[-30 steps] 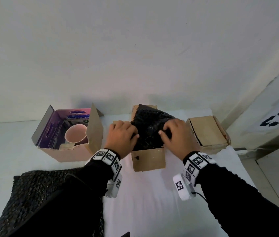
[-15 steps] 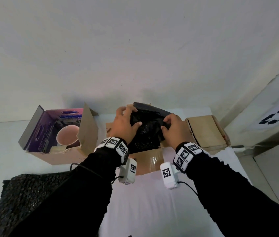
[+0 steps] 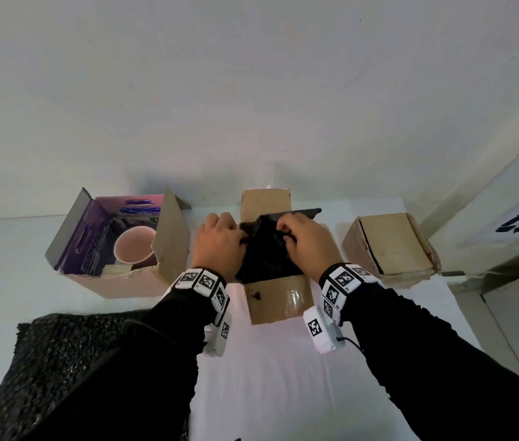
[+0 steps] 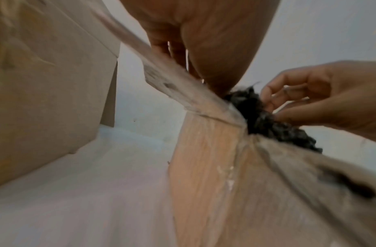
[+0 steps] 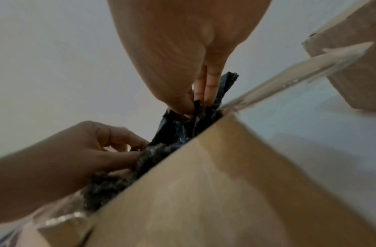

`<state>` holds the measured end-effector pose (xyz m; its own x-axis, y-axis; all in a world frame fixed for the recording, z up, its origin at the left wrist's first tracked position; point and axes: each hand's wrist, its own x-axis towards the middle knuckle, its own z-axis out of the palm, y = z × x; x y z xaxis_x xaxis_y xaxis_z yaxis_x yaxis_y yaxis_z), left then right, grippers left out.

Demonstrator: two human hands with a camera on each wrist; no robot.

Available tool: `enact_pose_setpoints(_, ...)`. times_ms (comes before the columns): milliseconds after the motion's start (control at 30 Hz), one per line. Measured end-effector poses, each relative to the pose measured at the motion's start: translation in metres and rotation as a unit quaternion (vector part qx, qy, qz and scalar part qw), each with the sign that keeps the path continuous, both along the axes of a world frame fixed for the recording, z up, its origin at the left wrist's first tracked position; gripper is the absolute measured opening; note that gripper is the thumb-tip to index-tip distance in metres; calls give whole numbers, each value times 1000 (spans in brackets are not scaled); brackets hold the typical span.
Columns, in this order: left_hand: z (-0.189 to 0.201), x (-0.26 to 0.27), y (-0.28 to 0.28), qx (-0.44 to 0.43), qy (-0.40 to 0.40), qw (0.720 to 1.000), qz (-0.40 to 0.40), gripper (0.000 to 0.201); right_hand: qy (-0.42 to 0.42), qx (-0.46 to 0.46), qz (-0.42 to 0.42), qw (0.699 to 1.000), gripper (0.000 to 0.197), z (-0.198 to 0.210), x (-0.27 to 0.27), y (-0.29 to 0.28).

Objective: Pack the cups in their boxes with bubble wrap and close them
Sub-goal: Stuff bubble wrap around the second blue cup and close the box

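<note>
Pressing into the open middle box [image 3: 279, 300], both hands work a wad of black bubble wrap [image 3: 266, 256] that fills its top. The left hand [image 3: 218, 246] sits at the box's left edge with fingers curled onto the wrap; from the right wrist camera its fingertips [image 5: 138, 155] pinch the bumpy black sheet just above the cardboard wall. The right hand [image 3: 307, 241] grips the wrap from the right side, thumb and fingers closed on a fold of it, and a flat black corner of the sheet sticks out beyond its knuckles toward the wall. The box's far flap stands up behind the hands and its near flap lies open toward the person. Whether a cup lies under the wrap cannot be seen.

To the left, a second box [image 3: 118, 246] with a purple lining stands open, a pink cup [image 3: 134, 248] upright inside it. To the right, well apart, a third box [image 3: 390, 246] has its flaps shut. A loose sheet of black bubble wrap [image 3: 58, 351] lies on the white table [image 3: 271, 377] near the left forearm.
</note>
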<state>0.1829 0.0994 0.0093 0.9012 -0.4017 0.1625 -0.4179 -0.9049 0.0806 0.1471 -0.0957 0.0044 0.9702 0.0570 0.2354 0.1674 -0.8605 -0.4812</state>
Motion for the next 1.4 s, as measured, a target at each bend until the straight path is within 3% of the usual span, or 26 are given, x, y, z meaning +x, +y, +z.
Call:
enact_pose_setpoints(100,-4,-7,-3,56,-34,997,-39,30,14,-126,20,992,41,-1,3,2)
enact_pose_setpoints(200,-6,-14,-7,121,-48,988,-86,26,42,-212,44,975,34,-5,8,4)
enact_pose_setpoints(267,-7,-14,-6,122,-44,988,-87,18,55,-217,31,974,28,-7,10,4)
enact_pose_setpoints(433,-5,-8,-8,173,-17,982,-80,31,60,-252,95,961,33,-4,10,3)
enact_pose_setpoints(600,-9,-3,-11,184,17,981,-52,28,100,-309,93,941,28,2,11,9)
enact_pose_setpoints(767,-6,0,-16,187,36,981,-41,27,145,-307,76,938,35,4,18,16)
enact_pose_setpoints(867,-5,-1,-12,155,-24,988,-13,15,114,-294,68,947,28,2,16,16)
enact_pose_setpoints(967,-13,0,-4,66,-100,993,-11,9,46,-271,88,957,30,1,13,16)
enact_pose_setpoints(1067,-16,-1,1,13,-154,988,-22,9,55,-274,131,951,33,-3,17,22)
enact_pose_setpoints(1233,-20,-3,0,76,-87,990,-81,36,99,-289,146,941,34,-12,26,24)
enact_pose_setpoints(1400,-20,1,-2,136,-46,988,-57,31,62,-281,147,946,33,-2,23,17)
